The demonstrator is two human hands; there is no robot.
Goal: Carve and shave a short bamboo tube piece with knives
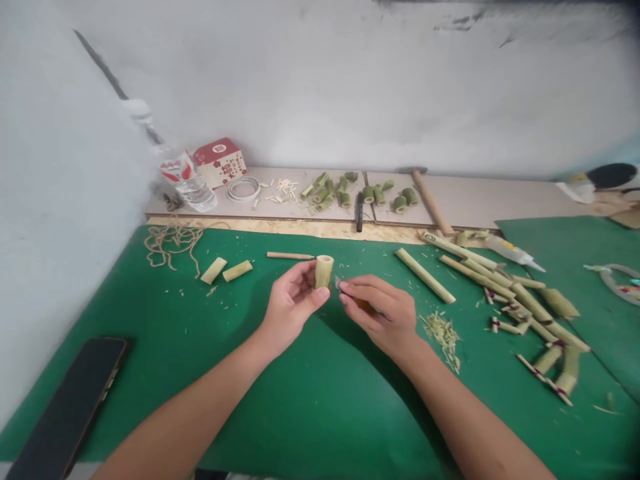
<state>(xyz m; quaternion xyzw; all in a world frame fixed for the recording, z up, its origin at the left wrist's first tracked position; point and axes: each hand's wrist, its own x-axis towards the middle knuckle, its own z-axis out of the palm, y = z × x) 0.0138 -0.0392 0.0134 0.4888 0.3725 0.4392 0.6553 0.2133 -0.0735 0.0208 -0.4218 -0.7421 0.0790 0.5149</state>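
Note:
My left hand (pixel 295 300) grips a short hollow bamboo tube (pixel 324 270), held upright with its open end facing up. Close to the tube's right side, my right hand (pixel 383 307) is closed round a small knife (pixel 338 283); only its blade tip and a bit of brownish handle show between the fingers. I cannot tell whether the blade touches the bamboo. Behind the tube lies a thin wooden-handled tool (pixel 290 255). Two cut bamboo pieces (pixel 214 270) rest to the left of my left hand.
Bamboo shavings (pixel 443 333) and jointed bamboo lengths (pixel 530 300) cover the right side of the green mat (pixel 310 427). Along the back are a hammer (pixel 433 203), a black marker (pixel 359 212), short bamboo sections (pixel 325 193), tape (pixel 243 189) and a bottle (pixel 185 177). A phone (pixel 70 407) lies front left.

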